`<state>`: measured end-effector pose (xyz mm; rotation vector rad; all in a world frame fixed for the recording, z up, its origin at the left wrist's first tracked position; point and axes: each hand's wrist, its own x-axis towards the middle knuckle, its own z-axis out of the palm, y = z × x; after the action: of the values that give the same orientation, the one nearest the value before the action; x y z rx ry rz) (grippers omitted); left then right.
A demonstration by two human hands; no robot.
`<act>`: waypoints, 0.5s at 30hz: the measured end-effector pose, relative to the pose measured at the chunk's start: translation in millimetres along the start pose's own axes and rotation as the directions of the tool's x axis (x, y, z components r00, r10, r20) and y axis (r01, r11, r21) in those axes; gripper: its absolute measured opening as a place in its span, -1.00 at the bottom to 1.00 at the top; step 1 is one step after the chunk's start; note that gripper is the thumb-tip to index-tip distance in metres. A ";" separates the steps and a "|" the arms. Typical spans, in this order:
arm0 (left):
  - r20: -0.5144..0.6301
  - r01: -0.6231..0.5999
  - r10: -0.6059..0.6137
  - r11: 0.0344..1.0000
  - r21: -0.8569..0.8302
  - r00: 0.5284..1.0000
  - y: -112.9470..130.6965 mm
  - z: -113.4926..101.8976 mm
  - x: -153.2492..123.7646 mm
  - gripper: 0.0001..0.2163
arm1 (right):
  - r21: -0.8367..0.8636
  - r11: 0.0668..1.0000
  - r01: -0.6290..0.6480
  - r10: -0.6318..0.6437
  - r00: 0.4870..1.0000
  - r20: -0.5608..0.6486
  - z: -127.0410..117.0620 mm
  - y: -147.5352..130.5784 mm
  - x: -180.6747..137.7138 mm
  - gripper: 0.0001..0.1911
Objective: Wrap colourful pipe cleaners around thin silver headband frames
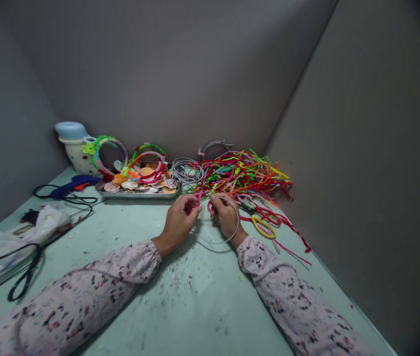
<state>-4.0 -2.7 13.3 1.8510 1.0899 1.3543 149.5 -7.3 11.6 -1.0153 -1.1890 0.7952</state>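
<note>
Near the middle of the table, my left hand pinches a pink pipe cleaner between thumb and fingertips. My right hand is closed on a thin grey-white wire ring, with a bit of pink at its fingertips too. The ring hangs between both hands, its lower curve over the tabletop and its right side crossing my right hand. Where the pink strand meets the wire is partly hidden by fingers.
Behind the hands lies a heap of coloured pipe cleaners, with coiled wire beside it. A metal tray holds shells and decorated rings. Yellow-handled scissors lie right. Left are a blue glue gun, black cable, plastic bag and lidded container.
</note>
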 end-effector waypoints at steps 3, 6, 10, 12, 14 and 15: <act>-0.020 -0.014 0.014 1.000 0.005 1.000 2.1 -1.4 0.2 -0.86 | -0.029 0.999 0.013 -0.012 1.000 0.021 0.6 -2.9 -1.8 -0.76; -0.036 -0.011 0.010 1.000 -0.026 0.999 5.0 -2.7 0.6 -0.89 | -0.049 0.999 0.023 -0.022 0.999 0.030 1.7 -4.1 -3.3 -0.76; -0.056 0.000 -0.003 0.998 -0.059 0.998 7.4 -3.9 1.4 -0.88 | -0.075 0.997 0.033 -0.031 0.999 0.027 3.0 -2.8 -4.6 -0.75; -0.046 -0.009 0.008 1.000 -0.027 0.999 7.5 -4.1 1.5 -0.86 | -0.081 0.996 0.048 -0.047 0.999 0.021 3.3 -2.0 -5.2 -0.75; -0.041 -0.013 0.013 1.000 -0.005 0.999 7.0 -4.1 1.5 -0.85 | -0.090 0.994 0.068 -0.066 0.998 0.021 3.4 -1.6 -5.7 -0.76; -0.044 -0.013 0.013 1.000 -0.002 0.999 6.6 -4.0 1.6 -0.85 | -0.096 0.992 0.077 -0.075 0.997 0.021 3.4 -1.5 -6.0 -0.77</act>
<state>-5.8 -4.6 20.8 1.8376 1.0999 1.4085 144.8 -12.6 11.1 -1.0374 -1.2841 0.6932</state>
